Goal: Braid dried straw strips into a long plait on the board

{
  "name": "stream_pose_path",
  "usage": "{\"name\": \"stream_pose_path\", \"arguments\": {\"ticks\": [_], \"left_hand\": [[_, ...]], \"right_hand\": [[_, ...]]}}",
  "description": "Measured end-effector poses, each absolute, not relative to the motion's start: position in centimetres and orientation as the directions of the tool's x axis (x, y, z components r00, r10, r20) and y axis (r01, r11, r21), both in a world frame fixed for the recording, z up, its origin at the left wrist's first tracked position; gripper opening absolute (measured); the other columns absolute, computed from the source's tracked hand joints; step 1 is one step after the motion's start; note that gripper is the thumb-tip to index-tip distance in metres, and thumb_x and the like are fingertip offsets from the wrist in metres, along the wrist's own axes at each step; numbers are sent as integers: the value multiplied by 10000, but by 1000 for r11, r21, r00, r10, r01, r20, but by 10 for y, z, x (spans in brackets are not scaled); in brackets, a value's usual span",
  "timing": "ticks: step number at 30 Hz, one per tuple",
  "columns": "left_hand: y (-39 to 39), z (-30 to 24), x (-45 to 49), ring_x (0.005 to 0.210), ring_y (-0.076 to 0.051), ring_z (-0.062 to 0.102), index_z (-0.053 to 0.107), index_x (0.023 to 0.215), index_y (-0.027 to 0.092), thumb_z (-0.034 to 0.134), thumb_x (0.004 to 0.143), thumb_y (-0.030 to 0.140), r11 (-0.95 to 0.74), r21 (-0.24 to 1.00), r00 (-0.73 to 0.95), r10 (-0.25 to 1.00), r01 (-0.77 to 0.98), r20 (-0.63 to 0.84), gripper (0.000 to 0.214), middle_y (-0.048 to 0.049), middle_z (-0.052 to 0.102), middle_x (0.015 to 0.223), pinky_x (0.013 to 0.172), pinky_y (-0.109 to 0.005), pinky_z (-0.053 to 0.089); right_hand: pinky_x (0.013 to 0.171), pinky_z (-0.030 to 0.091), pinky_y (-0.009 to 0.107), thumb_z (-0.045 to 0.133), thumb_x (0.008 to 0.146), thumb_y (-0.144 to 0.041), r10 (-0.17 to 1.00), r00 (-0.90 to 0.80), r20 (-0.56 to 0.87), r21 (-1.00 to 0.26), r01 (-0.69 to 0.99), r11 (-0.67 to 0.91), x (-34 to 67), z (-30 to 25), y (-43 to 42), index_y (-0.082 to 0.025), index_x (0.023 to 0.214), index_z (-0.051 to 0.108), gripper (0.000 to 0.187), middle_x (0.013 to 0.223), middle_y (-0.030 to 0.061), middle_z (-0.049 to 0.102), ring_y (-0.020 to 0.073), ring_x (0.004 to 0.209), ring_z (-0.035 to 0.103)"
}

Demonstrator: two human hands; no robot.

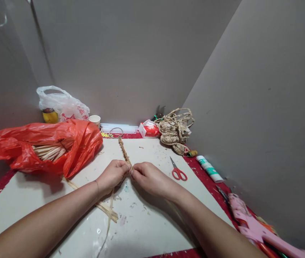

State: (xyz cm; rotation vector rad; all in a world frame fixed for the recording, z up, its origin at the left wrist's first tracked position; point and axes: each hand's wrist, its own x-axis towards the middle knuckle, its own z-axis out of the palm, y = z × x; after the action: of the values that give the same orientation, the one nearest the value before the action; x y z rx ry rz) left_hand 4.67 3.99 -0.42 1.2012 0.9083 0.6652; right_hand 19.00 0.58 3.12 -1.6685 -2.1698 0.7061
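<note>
A brown braided cord point(124, 149) runs from a thin ring point(116, 133) at the back of the white board down to my fingers. My left hand point(115, 174) pinches the cord's near end. Close against it, my right hand point(147, 175) has thumb and fingers pressed together on the same end. A pale flat strand point(110, 208) hangs from below my left hand toward the front. Under my left wrist lie loose pale strips point(106, 210) on the board. Exactly how the strands cross between the fingertips is hidden.
A red plastic bag point(47, 147) with pale strips inside lies left. Red-handled scissors point(178, 173) rest right of my hands. Behind are a paper cup point(95, 120), a tissue pack point(149, 129) and coiled rope point(172, 129). A pink glue gun point(251, 224) lies right. Grey walls enclose the table.
</note>
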Motion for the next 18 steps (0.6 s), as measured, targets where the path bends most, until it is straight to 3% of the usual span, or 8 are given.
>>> {"name": "stream_pose_path", "arguments": {"ticks": [6,11,13,15,16,18], "left_hand": [[34,-3,49,341,-31,165,350,528,186,523,761,313,324,940,498,836,-109,-230,317,88,264,406,366,-212,88],[31,0,50,339,-25,183,392,553,176,584,731,368,326,939,499,835,-110,-232,325,92,286,399,366,-201,107],[32,0,50,344,-25,198,467,596,158,630,688,349,331,937,503,832,-112,-234,267,90,315,400,368,-200,114],[32,0,50,347,-24,183,499,632,151,653,659,340,356,924,519,822,-142,-237,245,100,300,402,371,-198,105],[33,0,49,350,-23,171,488,628,155,659,655,344,367,916,531,815,-160,-233,257,105,281,403,373,-197,100],[33,1,49,352,-21,151,452,610,166,660,663,349,381,908,552,802,-175,-230,282,111,249,407,375,-197,88]], "right_hand": [[548,300,274,362,844,-229,980,-194,-44,-300,938,172,181,28,-3,-156,705,650,328,720,112,675,173,603,562],[597,351,289,346,860,-220,973,-223,-54,-217,954,207,173,30,-10,-133,838,673,339,809,141,694,213,681,617],[597,362,273,388,840,-210,935,-337,-113,-294,910,293,174,39,-14,-127,793,659,287,777,121,687,190,663,603],[563,362,244,426,836,-244,849,-487,-207,-478,807,347,181,52,-16,-133,689,620,268,664,75,656,150,589,566],[538,359,232,431,845,-286,815,-529,-235,-580,749,320,187,58,-15,-138,646,591,295,592,49,623,130,538,536],[503,351,219,401,874,-396,873,-453,-180,-718,667,198,201,65,-9,-149,616,545,386,493,10,549,108,469,477]]}}
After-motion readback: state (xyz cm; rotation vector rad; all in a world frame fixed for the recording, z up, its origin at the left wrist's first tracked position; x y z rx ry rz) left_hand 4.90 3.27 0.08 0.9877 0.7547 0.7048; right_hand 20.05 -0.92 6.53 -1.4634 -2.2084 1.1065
